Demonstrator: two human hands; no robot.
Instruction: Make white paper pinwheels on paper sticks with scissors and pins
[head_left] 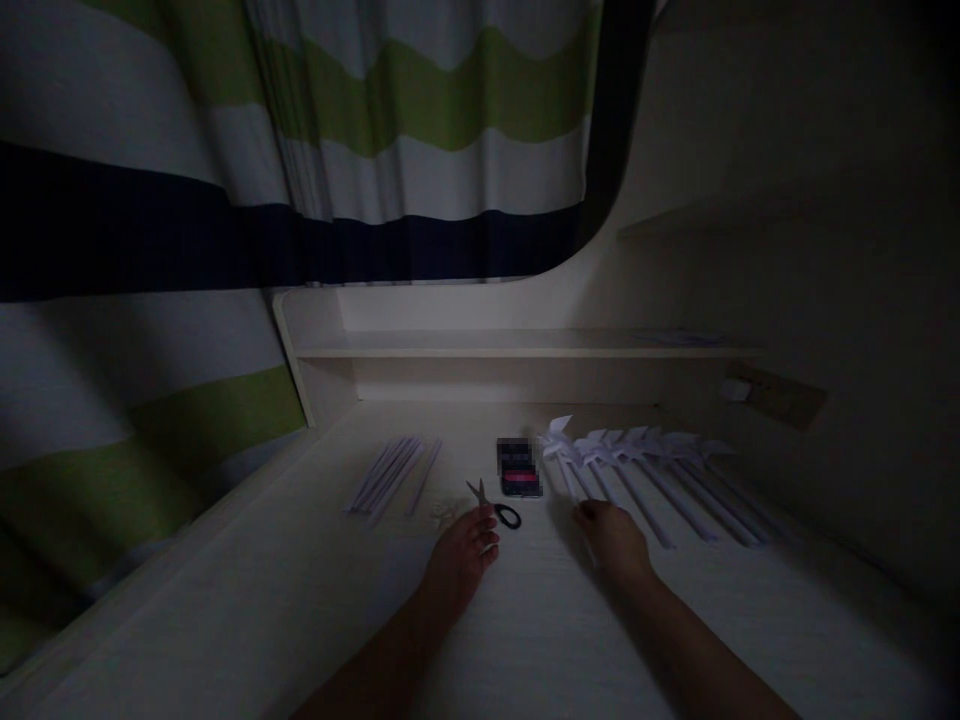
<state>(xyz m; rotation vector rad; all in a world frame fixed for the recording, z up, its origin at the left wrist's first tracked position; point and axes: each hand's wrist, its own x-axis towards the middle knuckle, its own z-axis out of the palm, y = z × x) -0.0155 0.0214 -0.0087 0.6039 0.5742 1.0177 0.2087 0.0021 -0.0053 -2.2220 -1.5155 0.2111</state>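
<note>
- No brand or writing can be read anywhere; the small dark box [518, 468] with a red stripe, just beyond and between the hands, is blurred over.
- Left hand [463, 553] lies palm down on the desk [300, 600], fingers loosely spread, gripping nothing; its fingertips are just beside the scissors [495, 505], possibly touching the black handle.
- Right hand [611, 535] rests curled at the lower end of the nearest paper pinwheel [564, 455]; in the dim light it is hard to tell whether it grips the stick.
- More pinwheels [660, 465] fan out in a row to the right of that hand, sticks pointing toward the person.
- Left of the left hand, a bundle of paper sticks [390, 475] lies flat.
- Beyond everything, a low shelf [517, 345] and a striped curtain [375, 120].
</note>
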